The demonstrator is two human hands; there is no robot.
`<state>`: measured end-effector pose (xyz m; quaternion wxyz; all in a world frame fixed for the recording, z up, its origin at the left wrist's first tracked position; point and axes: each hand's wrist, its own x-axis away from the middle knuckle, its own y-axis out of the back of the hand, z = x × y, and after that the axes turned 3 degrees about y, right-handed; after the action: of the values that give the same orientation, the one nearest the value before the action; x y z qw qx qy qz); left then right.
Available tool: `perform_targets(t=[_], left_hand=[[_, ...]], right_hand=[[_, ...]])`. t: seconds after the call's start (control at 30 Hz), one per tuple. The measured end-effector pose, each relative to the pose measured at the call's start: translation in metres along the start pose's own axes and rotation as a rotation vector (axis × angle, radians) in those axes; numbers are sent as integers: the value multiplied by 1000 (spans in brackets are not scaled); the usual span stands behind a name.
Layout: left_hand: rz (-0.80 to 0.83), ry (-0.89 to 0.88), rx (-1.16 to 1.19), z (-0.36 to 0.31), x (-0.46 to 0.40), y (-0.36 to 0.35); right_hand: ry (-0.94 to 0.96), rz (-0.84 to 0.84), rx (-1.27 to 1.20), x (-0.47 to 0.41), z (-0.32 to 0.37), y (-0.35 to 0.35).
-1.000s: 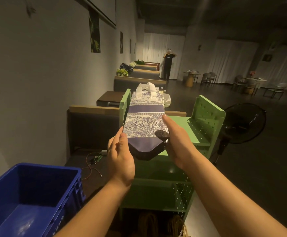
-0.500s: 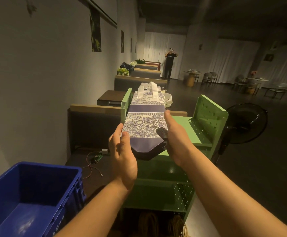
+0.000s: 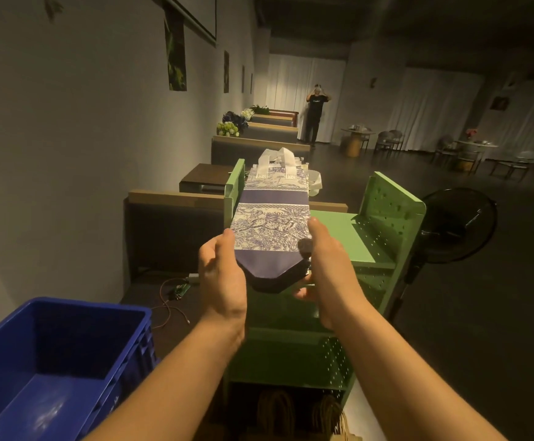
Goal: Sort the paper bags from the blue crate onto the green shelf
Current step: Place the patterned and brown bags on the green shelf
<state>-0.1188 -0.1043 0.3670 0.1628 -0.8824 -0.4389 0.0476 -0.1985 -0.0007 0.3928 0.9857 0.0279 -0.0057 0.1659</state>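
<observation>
A folded paper bag (image 3: 270,230) (blue-and-white print) is being gripped at its sides by the left hand (image 3: 222,275) and right hand (image 3: 326,265) above the green shelf (image 3: 386,224).

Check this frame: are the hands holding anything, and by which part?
Yes. Both hands hold one blue-and-white patterned paper bag, folded flat, by its dark bottom end: left hand on the left edge, right hand on the right edge. Its white handles point away.

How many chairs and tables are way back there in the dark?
2 round tables: one near the standing person, one further right. Chairs surround both, too dark to count.
</observation>
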Motion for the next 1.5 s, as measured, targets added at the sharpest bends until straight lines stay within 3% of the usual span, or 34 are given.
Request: perform_targets(t=[0.33,0.53,0.73,1.0,1.33,1.5], left_hand=[[12,-55,-7,9,4,2],[-3,-154,34,7,8,1],[48,-223,33,17,9,-1],[112,-265,81,22,12,2],[82,-325,16,23,10,3],[183,-279,29,32,13,22]], right_hand=[[-3,56,96,12,-3,0],[244,-80,79,14,-5,-6],[257,66,-116,15,-8,-5],[267,136,-120,14,-9,0],[243,81,-148,14,-14,-2],[309,-180,-141,11,-33,3]])
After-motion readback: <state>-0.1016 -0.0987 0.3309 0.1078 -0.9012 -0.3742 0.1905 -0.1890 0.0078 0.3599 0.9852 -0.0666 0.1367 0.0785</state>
